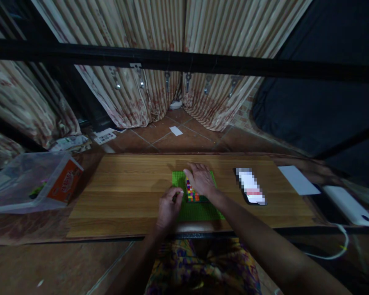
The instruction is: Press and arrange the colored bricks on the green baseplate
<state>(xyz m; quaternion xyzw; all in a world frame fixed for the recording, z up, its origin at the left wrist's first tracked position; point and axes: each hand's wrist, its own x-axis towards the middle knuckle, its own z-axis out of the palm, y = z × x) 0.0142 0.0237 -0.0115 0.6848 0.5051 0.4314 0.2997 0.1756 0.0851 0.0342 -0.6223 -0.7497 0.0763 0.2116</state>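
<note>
On the wooden tabletop, right of its middle: a green base, partly hidden by both hands. On that base, a block of small coloured bricks, with only a left strip and part of the near edge in sight, the rest lost beneath the right hand. Palm down there, with fingers toward the far side; cannot tell from above if gripping the bricks or merely resting over them.

Just left of the bricks, the left hand, with thumb and forefinger curled into a narrow pinch (a pale speck at the tips, too small to make out). Cannot tell if holding a piece.

To the right of the base, a phone lying aslant, with screen masked by coarse squares and unreadable. Farther right, a sheet of white paper and a white case, with a white cable nearby, its ends hard to follow.

At the left, a clear plastic box with an orange label, cut off by the edge of view; inside, something green, blurred by the wall. Beyond, patterned curtains, partly blocked by a dark bar.
</note>
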